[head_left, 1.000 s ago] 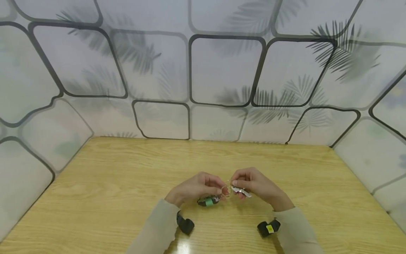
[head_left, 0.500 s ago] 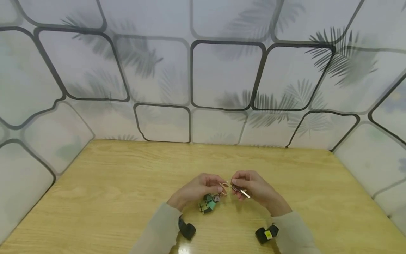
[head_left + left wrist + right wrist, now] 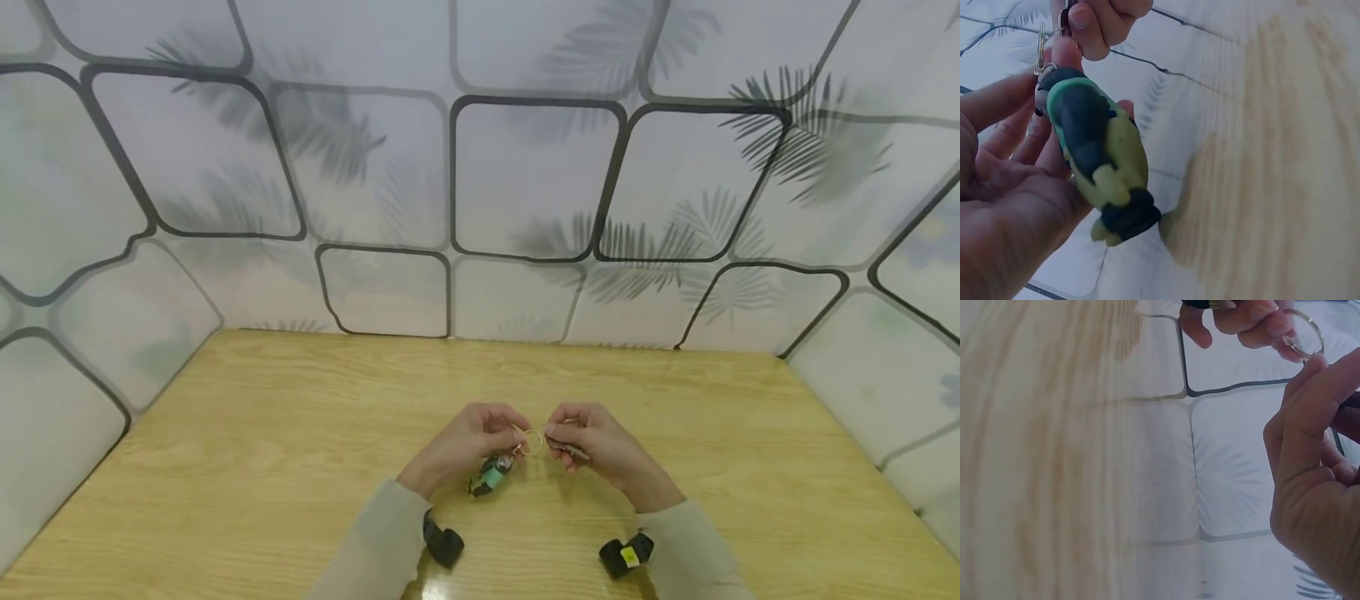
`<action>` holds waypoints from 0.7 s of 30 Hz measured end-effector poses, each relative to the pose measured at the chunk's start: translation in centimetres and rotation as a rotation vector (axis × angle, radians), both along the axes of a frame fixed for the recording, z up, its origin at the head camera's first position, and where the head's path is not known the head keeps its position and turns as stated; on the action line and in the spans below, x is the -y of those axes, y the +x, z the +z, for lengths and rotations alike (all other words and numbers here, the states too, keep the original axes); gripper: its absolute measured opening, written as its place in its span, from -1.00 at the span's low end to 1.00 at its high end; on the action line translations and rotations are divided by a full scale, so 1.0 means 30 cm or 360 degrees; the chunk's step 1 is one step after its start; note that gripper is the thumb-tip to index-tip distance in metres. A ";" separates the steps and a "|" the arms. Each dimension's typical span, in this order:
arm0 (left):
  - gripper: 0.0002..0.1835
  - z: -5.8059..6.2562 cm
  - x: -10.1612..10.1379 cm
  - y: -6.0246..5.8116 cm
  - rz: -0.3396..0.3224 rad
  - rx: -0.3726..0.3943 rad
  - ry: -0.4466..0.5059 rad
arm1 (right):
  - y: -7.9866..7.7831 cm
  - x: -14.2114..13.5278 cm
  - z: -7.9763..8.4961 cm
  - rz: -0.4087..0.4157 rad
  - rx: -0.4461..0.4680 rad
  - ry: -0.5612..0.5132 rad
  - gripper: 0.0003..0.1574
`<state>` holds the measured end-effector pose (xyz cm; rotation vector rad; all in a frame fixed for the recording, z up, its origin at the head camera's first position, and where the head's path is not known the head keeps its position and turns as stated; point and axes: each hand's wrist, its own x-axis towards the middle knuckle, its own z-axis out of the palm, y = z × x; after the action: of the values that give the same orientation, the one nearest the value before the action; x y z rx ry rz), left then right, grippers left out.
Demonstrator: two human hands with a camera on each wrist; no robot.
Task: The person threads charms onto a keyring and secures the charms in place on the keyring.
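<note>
My left hand (image 3: 474, 437) pinches a thin gold-coloured key ring (image 3: 1320, 337) at its side. From that ring hangs a small figurine keychain (image 3: 1088, 131) in dark, green and yellowish colours, tilted below the left fingers and above the table. Opposite, my right hand (image 3: 602, 446) grips a slim metal key (image 3: 573, 451) between thumb and fingers, its end sticking out toward the lower right. The right fingertips are right at the ring's edge, as the right wrist view shows. Most of the key's head is hidden by the fingers.
Under both hands lies a wood-grain table (image 3: 315, 417). Pale panels with dark outlines and leaf prints form a back wall (image 3: 525, 175) and two side walls. Black camera mounts (image 3: 444, 546) sit at both wrists.
The figurine has swung and turned below the left hand. The key has turned in the right fingers, and the ring's angle has shifted. Both hands stay almost in place.
</note>
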<state>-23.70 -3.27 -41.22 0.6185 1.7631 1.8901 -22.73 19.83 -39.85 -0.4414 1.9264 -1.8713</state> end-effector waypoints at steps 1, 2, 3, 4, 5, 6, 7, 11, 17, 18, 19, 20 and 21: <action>-0.73 0.001 0.001 0.002 -0.0027 0.0015 0.0005 | 0.000 0.000 -0.002 0.0008 0.0004 0.0006 -0.77; -0.73 0.002 0.002 0.004 -0.0044 0.0024 0.0003 | 0.000 0.000 -0.003 0.0015 0.0006 0.0013 -0.76; -0.73 0.003 0.003 0.005 -0.0057 0.0027 -0.0010 | 0.000 0.001 -0.005 0.0023 0.0005 0.0014 -0.77; -0.72 0.003 0.005 0.006 -0.0068 0.0028 -0.0024 | -0.001 0.001 -0.006 0.0025 0.0005 0.0016 -0.77; -0.71 0.003 0.006 0.005 -0.0073 0.0029 -0.0037 | -0.002 0.002 -0.007 0.0021 0.0001 0.0016 -0.77; -0.70 0.003 0.006 0.005 -0.0075 0.0026 -0.0046 | -0.003 0.002 -0.008 0.0014 -0.0010 0.0021 -0.77; -0.70 0.002 0.006 0.003 -0.0075 0.0014 -0.0054 | -0.004 0.003 -0.008 0.0001 -0.0018 0.0027 -0.78; -0.66 -0.003 0.003 0.000 -0.0101 0.0007 -0.0064 | -0.006 0.004 -0.005 -0.0065 -0.0044 0.0061 -0.80; -0.69 -0.013 -0.013 -0.001 0.0065 -0.0131 -0.0086 | 0.001 0.005 0.003 -0.0154 -0.0046 0.0085 -0.82; -0.70 -0.013 -0.016 0.000 0.0106 -0.0163 -0.0095 | 0.002 0.006 0.005 -0.0164 -0.0044 0.0084 -0.82; -0.72 -0.013 -0.018 0.000 0.0138 -0.0181 -0.0102 | 0.003 0.006 0.006 -0.0170 -0.0040 0.0088 -0.82; -0.73 -0.011 -0.019 0.000 0.0155 -0.0196 -0.0104 | 0.004 0.007 0.007 -0.0173 -0.0036 0.0094 -0.81; -0.74 -0.010 -0.019 0.000 0.0159 -0.0212 -0.0108 | 0.005 0.008 0.008 -0.0176 -0.0034 0.0104 -0.81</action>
<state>-23.71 -2.69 -41.51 0.6559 1.9676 1.8841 -22.57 19.60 -39.60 -0.3425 2.0579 -1.8713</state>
